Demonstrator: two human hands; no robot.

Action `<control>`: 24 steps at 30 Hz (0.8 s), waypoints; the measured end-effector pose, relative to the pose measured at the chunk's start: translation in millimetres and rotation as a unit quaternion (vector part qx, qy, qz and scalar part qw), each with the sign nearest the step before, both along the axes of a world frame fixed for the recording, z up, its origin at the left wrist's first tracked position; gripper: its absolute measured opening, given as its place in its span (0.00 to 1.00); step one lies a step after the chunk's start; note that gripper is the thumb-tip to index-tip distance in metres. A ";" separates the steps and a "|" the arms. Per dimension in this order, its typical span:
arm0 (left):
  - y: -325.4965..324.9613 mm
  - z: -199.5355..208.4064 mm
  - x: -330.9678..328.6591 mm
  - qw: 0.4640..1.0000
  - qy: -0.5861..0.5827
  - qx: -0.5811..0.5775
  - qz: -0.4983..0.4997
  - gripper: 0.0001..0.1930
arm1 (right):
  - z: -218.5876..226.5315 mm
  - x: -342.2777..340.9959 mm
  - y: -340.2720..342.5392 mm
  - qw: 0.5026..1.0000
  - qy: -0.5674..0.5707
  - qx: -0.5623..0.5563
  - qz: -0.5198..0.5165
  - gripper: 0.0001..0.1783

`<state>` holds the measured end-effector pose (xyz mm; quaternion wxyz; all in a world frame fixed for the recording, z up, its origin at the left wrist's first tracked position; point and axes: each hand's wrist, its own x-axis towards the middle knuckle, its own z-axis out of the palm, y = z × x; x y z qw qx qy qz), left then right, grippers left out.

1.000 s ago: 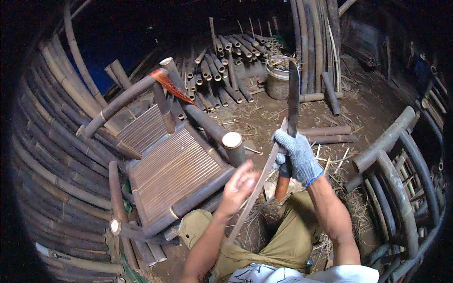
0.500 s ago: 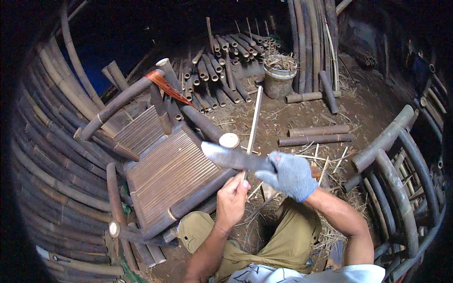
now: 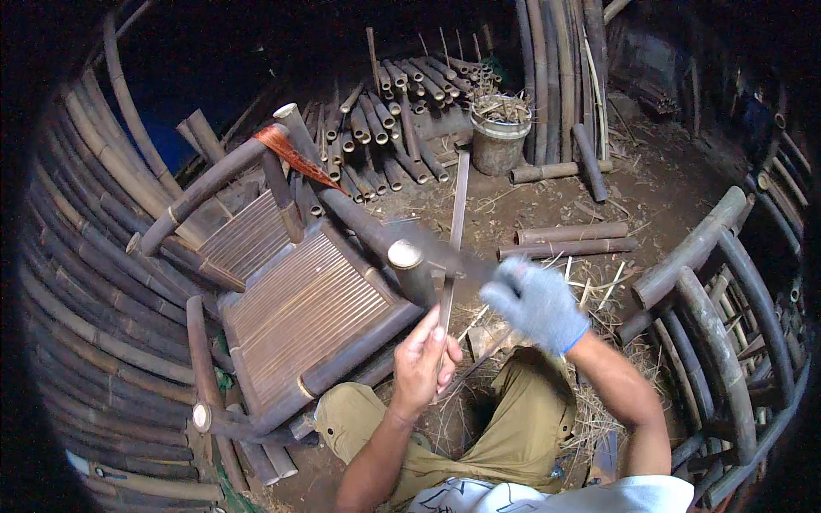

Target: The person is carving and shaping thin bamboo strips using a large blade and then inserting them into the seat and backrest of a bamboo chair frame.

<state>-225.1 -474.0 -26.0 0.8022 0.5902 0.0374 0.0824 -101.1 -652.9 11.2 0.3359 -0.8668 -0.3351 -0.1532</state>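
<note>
My bare left hand [image 3: 421, 363] is closed round a long thin bamboo strip [image 3: 459, 201], gripping its lower part while the rest slants up and away. On my right hand [image 3: 536, 305] is a grey-blue work glove, and its fingers wrap the handle of a broad-bladed knife. The blade [image 3: 440, 255], smeared by motion, lies across the strip above my left hand; whether it touches the strip I cannot tell. Just left of the strip stands a bamboo armchair [image 3: 299, 312] with a slatted seat, its pale cut post end close to the blade.
Bamboo poles [image 3: 103, 342] line the left side. Cut bamboo tubes [image 3: 385, 120] are piled at the back beside a bucket [image 3: 500, 141] of scraps. Short tubes [image 3: 569, 241] and shavings lie on the floor. Another bamboo frame [image 3: 710, 342] stands at right.
The strip has turned from its pale face to a darker one. My right hand and the knife have shifted, with the blade crossing the strip a little higher up.
</note>
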 end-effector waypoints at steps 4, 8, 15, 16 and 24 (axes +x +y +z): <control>-2.0 1.0 8.9 1.000 0.005 0.002 -0.015 0.24 | -11.2 -25.5 9.2 0.998 -0.012 -0.054 0.026 0.26; -20.4 0.5 -10.4 1.000 0.023 0.009 0.001 0.26 | -15.9 7.6 3.2 0.998 -0.048 0.011 -0.041 0.27; -21.0 -28.4 -34.9 0.999 0.008 0.033 -0.015 0.25 | -5.2 65.7 -14.8 0.990 -0.053 -0.032 -0.129 0.29; -19.8 -27.9 -34.7 0.999 0.003 0.038 -0.015 0.25 | -6.0 68.7 -14.1 0.989 -0.066 -0.036 -0.128 0.29; -7.4 -67.4 -50.0 0.996 0.078 0.036 -0.036 0.24 | 9.9 107.8 -67.9 0.851 0.343 0.395 -0.037 0.24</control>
